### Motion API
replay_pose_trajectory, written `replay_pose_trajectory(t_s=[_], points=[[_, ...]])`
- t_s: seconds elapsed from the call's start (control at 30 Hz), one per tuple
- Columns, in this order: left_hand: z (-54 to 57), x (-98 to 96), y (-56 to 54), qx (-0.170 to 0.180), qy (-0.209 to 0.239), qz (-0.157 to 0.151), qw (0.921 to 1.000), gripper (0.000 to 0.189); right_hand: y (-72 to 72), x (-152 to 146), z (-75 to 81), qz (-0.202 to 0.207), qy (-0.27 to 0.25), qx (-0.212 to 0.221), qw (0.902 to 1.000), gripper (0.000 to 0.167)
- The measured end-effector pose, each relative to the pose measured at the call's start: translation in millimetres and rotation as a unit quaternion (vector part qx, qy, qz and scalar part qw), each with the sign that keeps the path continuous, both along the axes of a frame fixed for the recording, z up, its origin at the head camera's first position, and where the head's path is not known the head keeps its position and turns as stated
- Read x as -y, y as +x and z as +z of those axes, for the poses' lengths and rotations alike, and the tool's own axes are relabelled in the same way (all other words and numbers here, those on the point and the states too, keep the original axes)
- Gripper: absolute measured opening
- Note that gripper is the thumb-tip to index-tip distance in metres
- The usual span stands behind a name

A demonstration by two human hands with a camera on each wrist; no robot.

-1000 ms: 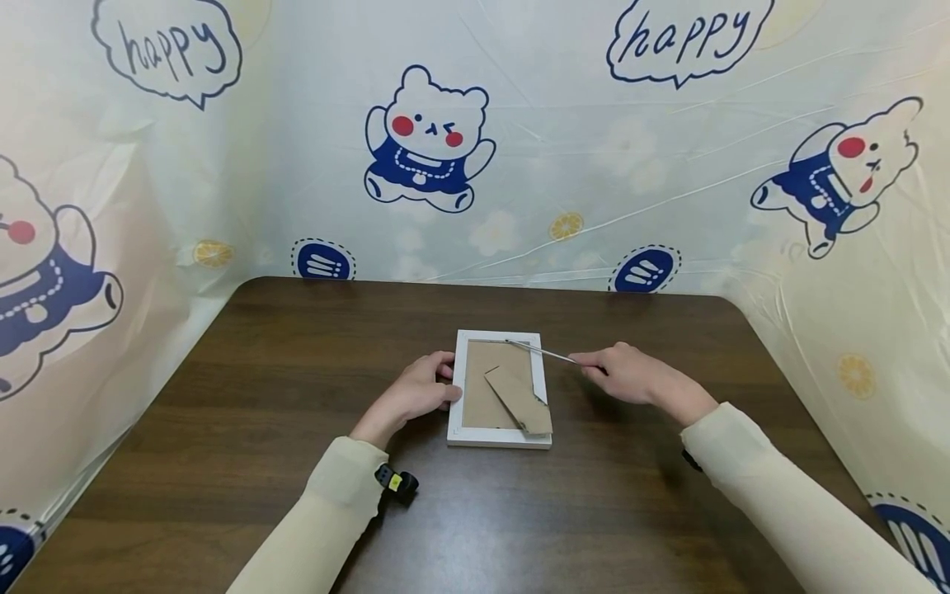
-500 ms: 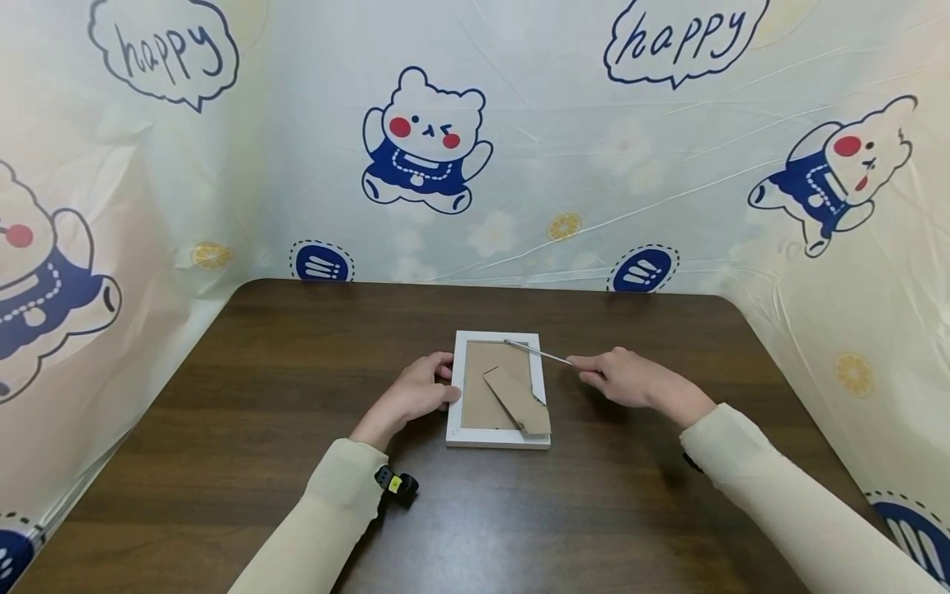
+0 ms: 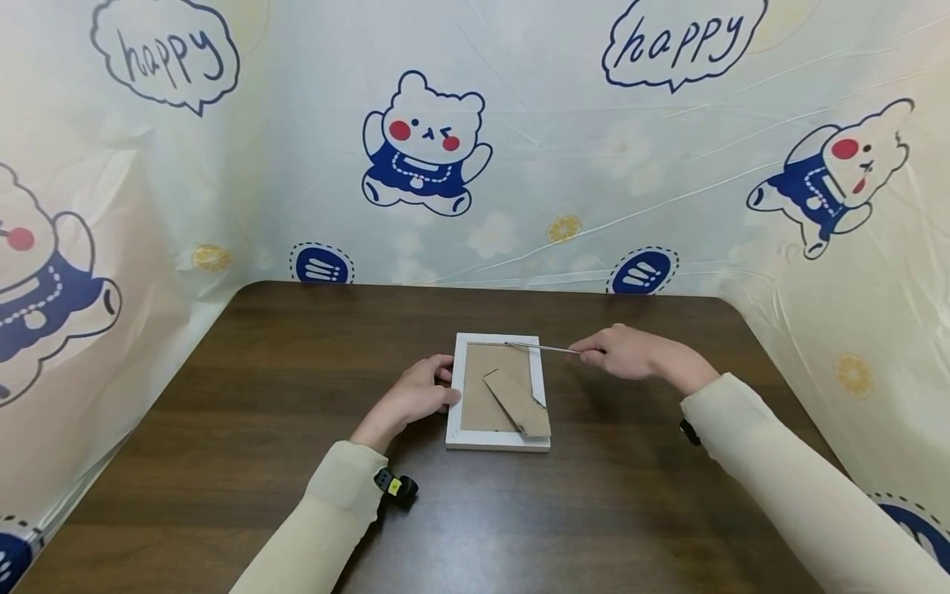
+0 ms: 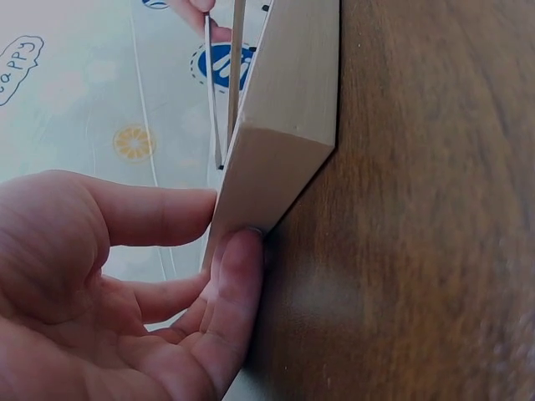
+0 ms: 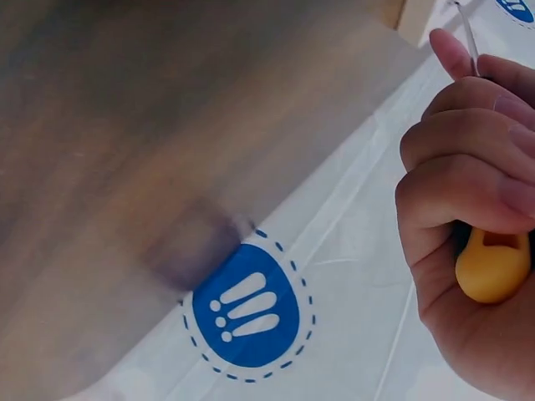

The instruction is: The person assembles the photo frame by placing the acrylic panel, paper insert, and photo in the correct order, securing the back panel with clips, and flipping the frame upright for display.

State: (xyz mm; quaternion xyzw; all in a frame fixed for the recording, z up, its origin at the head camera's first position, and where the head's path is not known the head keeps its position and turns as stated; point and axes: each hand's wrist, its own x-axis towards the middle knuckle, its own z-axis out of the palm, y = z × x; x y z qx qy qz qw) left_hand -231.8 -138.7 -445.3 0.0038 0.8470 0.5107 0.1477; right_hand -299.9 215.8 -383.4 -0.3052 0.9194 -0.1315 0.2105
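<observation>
A white picture frame (image 3: 499, 441) lies back up on the table, its brown backing board (image 3: 478, 404) and slanted easel stand (image 3: 519, 404) showing. My left hand (image 3: 416, 391) grips the frame's left edge; in the left wrist view the thumb and fingers pinch its pale wooden side (image 4: 284, 175). My right hand (image 3: 631, 351) is to the right of the frame, curled round a screwdriver. The screwdriver's thin metal shaft (image 3: 552, 349) reaches over the frame, its tip at the backing's far edge. Its yellow handle end (image 5: 493, 271) sticks out below the curled fingers in the right wrist view.
The dark wooden table (image 3: 297, 346) extends around the frame. Behind it and at both sides hangs a printed sheet (image 3: 519, 165) with bears and orange slices. Black wrist straps (image 3: 397, 487) show at both cuffs.
My right hand has moved away from me and slightly up in the head view, so the screwdriver shaft lies flatter across the frame. Its tip stays about where it was; my left hand keeps its grip.
</observation>
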Motion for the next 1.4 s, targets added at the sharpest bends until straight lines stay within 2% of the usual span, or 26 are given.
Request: replay_pose_trajectory(t_s=[0.27,0.5,0.73,0.97,1.13,1.4], points=[[0.3,0.8,0.2,-0.001,0.0,-0.003,1.0,0.067,-8.2,6.1,15.7,-0.003,0.014,0.029,0.9995,0.038],[0.8,0.4,-0.1,0.001,-0.001,-0.002,1.0,0.066,-8.6,8.3,20.9,-0.011,0.031,0.043,0.9985,0.039],[2.0,-0.7,-0.4,-0.002,-0.003,-0.002,1.0,0.067,-4.3,14.6,22.8,0.009,0.046,0.021,0.9987,0.039],[0.1,0.2,-0.3,-0.001,-0.007,0.004,1.0,0.066,-1.6,23.9,25.0,0.029,0.061,-0.02,0.9975,0.038],[-0.8,0.7,-0.1,-0.001,-0.011,0.005,0.9999,0.067,2.1,28.1,23.8,0.024,0.065,-0.035,0.997,0.037],[0.6,-0.7,-1.6,-0.005,-0.02,0.003,0.9998,0.067,16.6,27.0,16.1,-0.001,0.067,-0.043,0.9968,0.04]])
